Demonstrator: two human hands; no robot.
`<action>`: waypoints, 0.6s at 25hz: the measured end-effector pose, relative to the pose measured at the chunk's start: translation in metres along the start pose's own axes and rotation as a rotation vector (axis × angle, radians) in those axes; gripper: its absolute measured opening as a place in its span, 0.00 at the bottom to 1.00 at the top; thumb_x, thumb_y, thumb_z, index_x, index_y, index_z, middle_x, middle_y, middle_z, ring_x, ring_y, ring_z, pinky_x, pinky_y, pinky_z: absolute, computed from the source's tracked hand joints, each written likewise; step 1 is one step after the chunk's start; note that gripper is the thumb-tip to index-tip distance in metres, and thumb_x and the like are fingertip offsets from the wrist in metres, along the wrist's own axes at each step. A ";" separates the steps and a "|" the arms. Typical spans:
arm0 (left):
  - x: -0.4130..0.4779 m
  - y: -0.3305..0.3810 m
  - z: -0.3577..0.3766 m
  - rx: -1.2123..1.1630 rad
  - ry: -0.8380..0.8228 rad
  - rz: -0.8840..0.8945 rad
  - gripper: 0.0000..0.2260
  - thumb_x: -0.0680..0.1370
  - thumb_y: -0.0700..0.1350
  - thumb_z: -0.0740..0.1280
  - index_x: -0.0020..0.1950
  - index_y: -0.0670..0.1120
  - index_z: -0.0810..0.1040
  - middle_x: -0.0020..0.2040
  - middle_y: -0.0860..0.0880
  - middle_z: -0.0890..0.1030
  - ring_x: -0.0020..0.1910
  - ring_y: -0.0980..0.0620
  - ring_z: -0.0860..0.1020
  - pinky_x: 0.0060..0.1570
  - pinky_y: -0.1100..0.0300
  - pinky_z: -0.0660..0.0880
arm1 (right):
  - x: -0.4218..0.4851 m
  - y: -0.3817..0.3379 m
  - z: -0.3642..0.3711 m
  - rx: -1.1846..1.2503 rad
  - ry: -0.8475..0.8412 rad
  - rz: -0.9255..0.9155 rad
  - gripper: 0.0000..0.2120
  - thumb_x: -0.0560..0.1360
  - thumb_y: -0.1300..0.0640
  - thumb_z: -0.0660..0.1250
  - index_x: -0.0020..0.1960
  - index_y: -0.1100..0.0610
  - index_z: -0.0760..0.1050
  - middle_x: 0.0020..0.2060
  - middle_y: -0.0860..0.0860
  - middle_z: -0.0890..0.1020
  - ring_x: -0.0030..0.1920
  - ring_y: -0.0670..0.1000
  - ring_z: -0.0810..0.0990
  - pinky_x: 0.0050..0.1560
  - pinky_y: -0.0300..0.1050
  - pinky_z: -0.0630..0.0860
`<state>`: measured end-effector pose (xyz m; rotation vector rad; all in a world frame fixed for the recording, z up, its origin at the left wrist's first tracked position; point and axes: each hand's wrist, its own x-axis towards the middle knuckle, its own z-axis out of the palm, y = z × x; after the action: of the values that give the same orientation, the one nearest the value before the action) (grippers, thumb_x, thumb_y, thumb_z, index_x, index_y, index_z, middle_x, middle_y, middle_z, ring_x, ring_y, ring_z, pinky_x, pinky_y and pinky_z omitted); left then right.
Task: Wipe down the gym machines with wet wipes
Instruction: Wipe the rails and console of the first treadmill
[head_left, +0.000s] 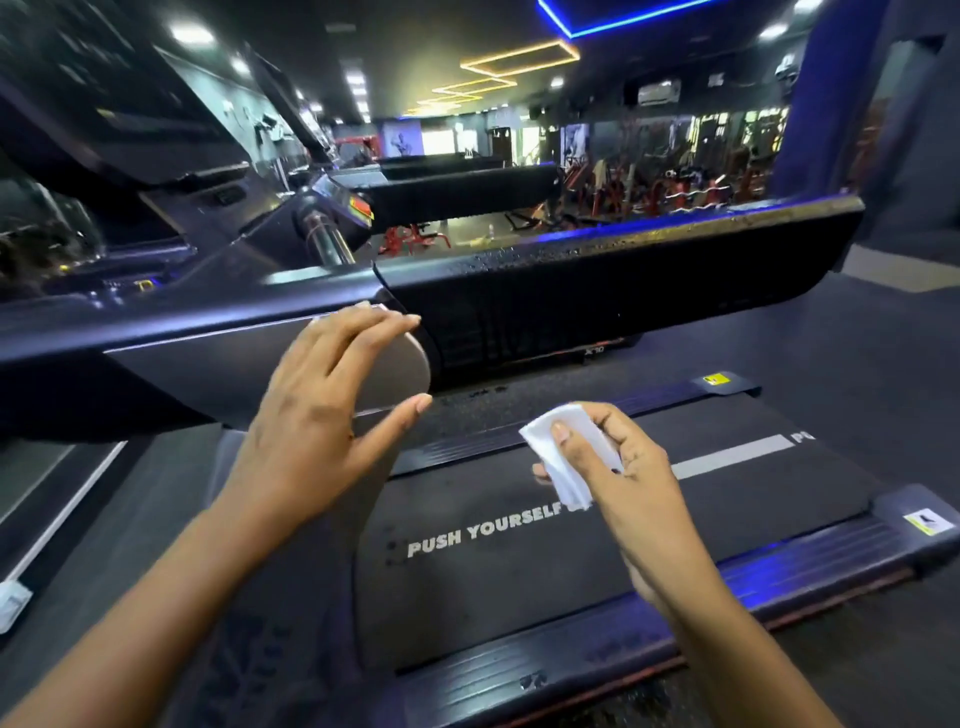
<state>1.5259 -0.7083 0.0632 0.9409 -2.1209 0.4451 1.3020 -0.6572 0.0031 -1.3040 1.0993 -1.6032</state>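
A folded white wet wipe (569, 449) is seen at about four o'clock from the centre of the view, held in the air above the running belt (519, 597) and touching no machine surface. It is pinched by the right hand (631, 467): the thumb is laid across its near face and the other fingers are curled behind it.

The left hand (317, 415) is found at about eight o'clock, with its fingers straight and spread and nothing grasped. Its fingertips are placed over the rounded end of a grey panel (223, 364) on the treadmill's side arm; whether the panel is actually touched cannot be told.

A black handrail (623, 280) is stretched across the middle of the view towards two o'clock, and its top face is dotted with small droplets. On the belt, at six o'clock, the white words PUSH YOURSELF (457, 540) are printed, partly covered by the wipe and the right hand. A ribbed side rail (805, 561) is set along the belt's edge at four o'clock. Red gym machines (675, 182) are seen in the background at one o'clock
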 end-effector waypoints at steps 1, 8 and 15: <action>0.010 -0.013 -0.004 0.065 -0.029 0.064 0.25 0.76 0.57 0.61 0.69 0.44 0.69 0.65 0.44 0.73 0.67 0.46 0.69 0.70 0.49 0.63 | 0.006 -0.002 0.002 -0.018 0.011 -0.017 0.04 0.76 0.57 0.66 0.47 0.54 0.79 0.37 0.50 0.83 0.40 0.52 0.83 0.42 0.43 0.76; 0.063 -0.090 -0.002 0.404 -0.240 0.223 0.33 0.76 0.66 0.51 0.76 0.50 0.57 0.73 0.43 0.66 0.72 0.43 0.65 0.70 0.44 0.60 | 0.048 -0.011 0.018 0.019 0.146 -0.085 0.10 0.75 0.62 0.66 0.51 0.48 0.79 0.43 0.46 0.85 0.42 0.43 0.81 0.40 0.35 0.75; 0.061 -0.111 0.012 0.431 -0.234 0.318 0.33 0.76 0.66 0.54 0.75 0.48 0.62 0.69 0.44 0.73 0.65 0.43 0.74 0.63 0.51 0.69 | 0.104 -0.045 0.068 -0.337 0.387 -0.613 0.14 0.74 0.67 0.64 0.55 0.55 0.81 0.49 0.42 0.82 0.53 0.37 0.79 0.55 0.30 0.72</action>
<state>1.5756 -0.8190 0.1029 0.9232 -2.4532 1.0285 1.3489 -0.7504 0.0843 -1.7123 1.3216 -2.2639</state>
